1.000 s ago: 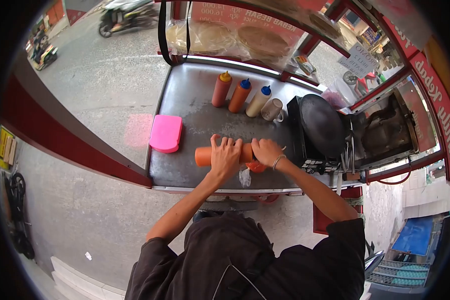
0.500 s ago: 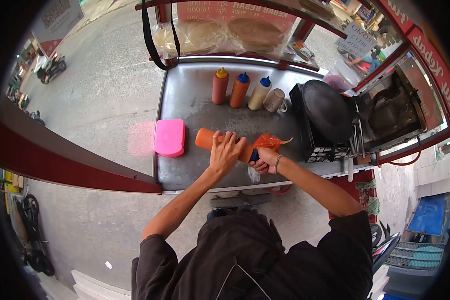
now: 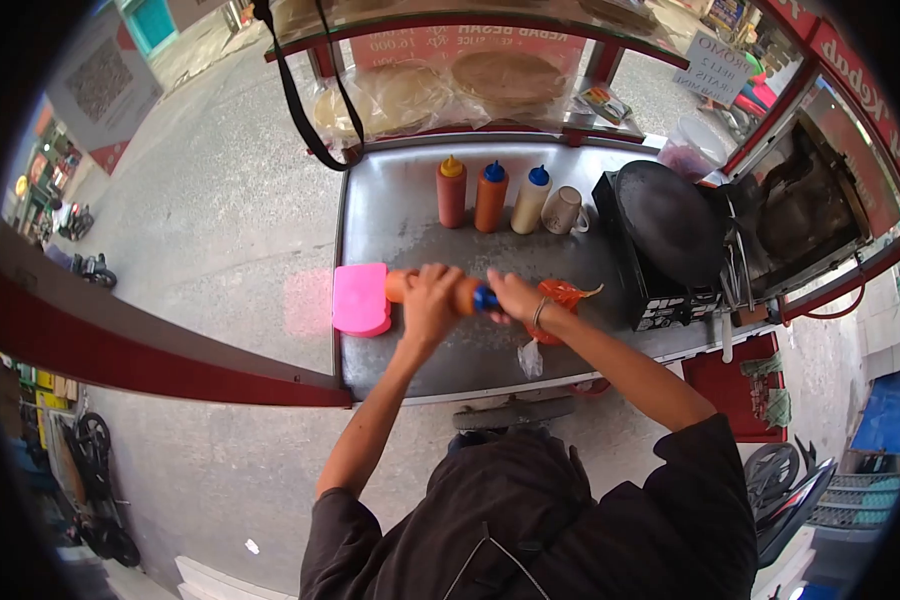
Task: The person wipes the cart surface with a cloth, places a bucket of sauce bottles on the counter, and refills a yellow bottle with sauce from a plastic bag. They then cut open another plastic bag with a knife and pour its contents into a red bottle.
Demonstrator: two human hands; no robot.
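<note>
My left hand [image 3: 432, 308] is closed around the body of an orange squeeze bottle [image 3: 467, 295], held on its side over the metal counter. My right hand [image 3: 515, 297] grips the blue cap [image 3: 485, 299] at the bottle's right end; some of its fingers are hidden. The bottle's left end reaches the edge of a pink lidded box [image 3: 361, 300]. Just right of my right hand, partly behind the wrist, lies a crumpled orange-red plastic bag [image 3: 567, 292]. A small clear plastic bag [image 3: 531, 358] sits near the counter's front edge.
Behind my hands stand a yellow-capped bottle [image 3: 451, 192], two blue-capped bottles, orange [image 3: 491, 197] and cream [image 3: 531, 200], and a mug [image 3: 563, 211]. A stove with a round black pan [image 3: 670, 222] is on the right. Overhead, a glass shelf holds bagged flatbreads [image 3: 508, 75]; a black strap [image 3: 305, 110] hangs left.
The bottle and both hands have shifted left across the counter, closer to the pink box. My right hand has come away from the orange-red bag. The camera view has shifted slightly.
</note>
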